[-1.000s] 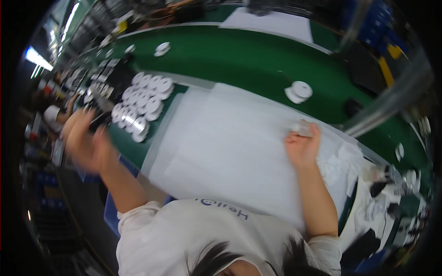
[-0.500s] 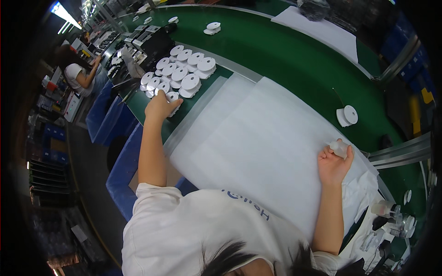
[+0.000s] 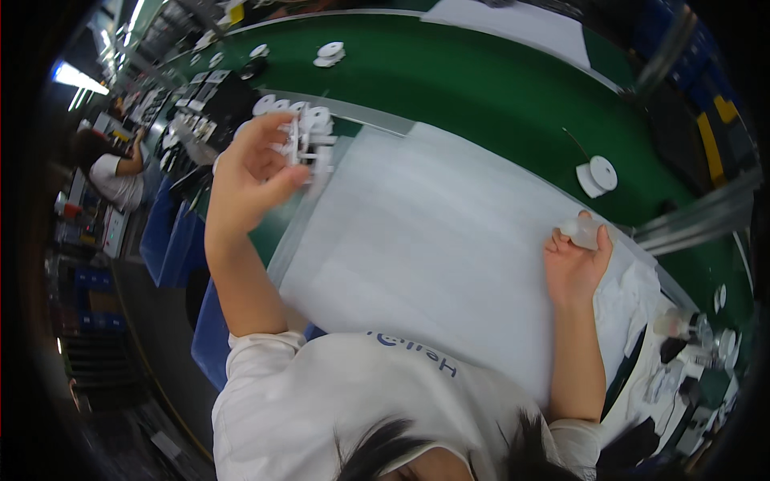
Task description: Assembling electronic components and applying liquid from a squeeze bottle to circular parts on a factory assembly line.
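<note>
Raised at the left, my left hand [image 3: 253, 176] is closed around a white plastic spool-like part [image 3: 313, 156], gripped between thumb and fingers and turned on its side. Just behind it stands a group of white round-topped parts [image 3: 318, 119] of the same sort, largely hidden by the hand. Over the right side of the white sheet [image 3: 425, 240], my right hand [image 3: 573, 268] faces palm up, its fingers curled about a small translucent bottle [image 3: 583, 232].
A single white spool part [image 3: 597, 176] with a thin wire sits on the green surface [image 3: 465, 88] beyond my right hand. Another white part [image 3: 330, 54] lies farther off. Bottles [image 3: 682, 325] and crumpled wrapping crowd the right edge. A person [image 3: 116, 172] works at far left, near blue bins [image 3: 170, 240].
My left hand has lifted a white spool part from the group and brought it up toward me. My right hand still holds the bottle, in much the same place. The view has shifted slightly.
</note>
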Demonstrator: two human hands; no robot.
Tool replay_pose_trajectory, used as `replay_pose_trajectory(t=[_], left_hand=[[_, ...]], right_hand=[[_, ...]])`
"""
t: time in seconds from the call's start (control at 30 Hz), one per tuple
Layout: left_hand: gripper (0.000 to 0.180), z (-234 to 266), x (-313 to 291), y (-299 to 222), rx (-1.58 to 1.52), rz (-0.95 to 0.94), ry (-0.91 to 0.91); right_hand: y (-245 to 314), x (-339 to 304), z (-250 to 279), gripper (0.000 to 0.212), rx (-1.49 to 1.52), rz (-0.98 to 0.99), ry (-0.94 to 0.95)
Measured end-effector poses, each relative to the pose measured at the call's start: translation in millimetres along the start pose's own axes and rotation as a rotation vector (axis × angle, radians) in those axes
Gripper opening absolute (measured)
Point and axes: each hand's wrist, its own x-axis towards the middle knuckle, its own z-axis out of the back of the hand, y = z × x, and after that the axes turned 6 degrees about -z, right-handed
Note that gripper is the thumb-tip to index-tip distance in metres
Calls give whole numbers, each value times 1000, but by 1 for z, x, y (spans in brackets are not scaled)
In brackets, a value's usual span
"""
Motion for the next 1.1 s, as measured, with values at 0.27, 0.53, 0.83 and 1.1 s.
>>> replay_pose_trajectory(t=[0.27, 0.53, 0.83, 1.1], left_hand=[[71, -153, 32, 19, -197, -944, 144], [33, -165, 6, 47, -302, -1021, 417], [48, -163, 2, 51, -296, -1025, 538], [53, -168, -2, 45, -219, -1140, 448]], right_hand=[[18, -50, -46, 53, -941, 1171, 298], [7, -81, -81, 48, -1414, 1110, 323], [1, -72, -72, 52, -1409, 1112, 368], [3, -79, -75, 50, -1435, 1089, 331]])
